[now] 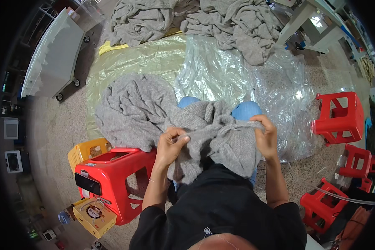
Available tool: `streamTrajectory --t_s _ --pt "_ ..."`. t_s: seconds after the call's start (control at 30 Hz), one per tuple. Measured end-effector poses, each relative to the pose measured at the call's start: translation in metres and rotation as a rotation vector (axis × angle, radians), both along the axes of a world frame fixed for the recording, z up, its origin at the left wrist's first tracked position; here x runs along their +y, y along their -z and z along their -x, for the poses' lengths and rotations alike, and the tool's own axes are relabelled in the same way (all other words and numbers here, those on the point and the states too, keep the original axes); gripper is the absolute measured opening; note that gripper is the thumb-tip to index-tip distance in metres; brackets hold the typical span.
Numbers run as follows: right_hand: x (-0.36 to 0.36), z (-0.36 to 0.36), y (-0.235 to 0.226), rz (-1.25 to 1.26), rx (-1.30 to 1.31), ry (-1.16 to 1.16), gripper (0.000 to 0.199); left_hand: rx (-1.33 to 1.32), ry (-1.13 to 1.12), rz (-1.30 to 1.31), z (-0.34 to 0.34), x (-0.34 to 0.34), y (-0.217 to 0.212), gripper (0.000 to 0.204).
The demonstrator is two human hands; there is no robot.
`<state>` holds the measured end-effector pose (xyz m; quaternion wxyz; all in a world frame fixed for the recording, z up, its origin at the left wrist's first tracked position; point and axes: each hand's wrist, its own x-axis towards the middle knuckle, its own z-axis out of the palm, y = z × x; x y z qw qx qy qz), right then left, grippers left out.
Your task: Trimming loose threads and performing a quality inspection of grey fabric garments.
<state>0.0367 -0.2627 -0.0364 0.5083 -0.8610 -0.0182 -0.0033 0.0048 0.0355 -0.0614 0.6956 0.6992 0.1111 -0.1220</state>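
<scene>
plastic sheet: clear, crinkled wrapping film spread on the floor ahead of the knees.
yellow sheet: pale yellow plastic beside it, to the left, partly under grey cloth.
label: small white sticker with red on the red stool's top, lower left.
black panel: dark rounded rectangle on that stool's side.
round sticker: white and red, on the yellow box below.

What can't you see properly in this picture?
- Head view: the fingertips of the left hand and right hand are tucked into folds of the grey knit.
- The knit's shape is lost in its bunching.
- The legs are covered by knit; only blue knees show.
- The far knit pile is cut off by the top edge.
</scene>
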Motion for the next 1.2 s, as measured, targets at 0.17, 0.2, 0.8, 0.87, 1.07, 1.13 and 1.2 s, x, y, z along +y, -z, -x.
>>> streamTrajectory --t_s 0.17,0.2,0.8,0.87,1.07,1.13,1.2 --pt "0.005 -0.004 -0.019 -0.181 -0.041 -0.052 0.036 -0.032 -0.346 0.357 -0.006 -0.014 -0.024 0.012" --pt "0.008 -0.006 -0.028 -0.127 -0.122 -0.127 0.038 -0.033 -0.339 0.359 -0.008 -0.018 -0.026 0.012" --pt "0.081 -0.008 0.002 -0.628 0.155 -0.313 0.008 0.103 0.017 0.393 -0.008 -0.044 -0.026 0.016" --pt "0.081 -0.007 0.005 -0.648 0.154 -0.271 0.01 0.119 -0.035 0.412 -0.009 -0.046 -0.026 0.016" --pt "0.085 -0.008 0.001 -0.458 -0.047 -0.331 0.008 0.154 -0.082 0.523 -0.012 -0.051 -0.026 0.014" --pt "0.081 -0.012 -0.014 -0.308 -0.078 -0.4 0.008 0.085 -0.069 0.431 -0.011 -0.052 -0.025 0.01" --pt "0.08 -0.013 -0.018 -0.158 -0.11 -0.464 0.008 0.055 -0.029 0.284 -0.008 -0.051 -0.02 0.009"
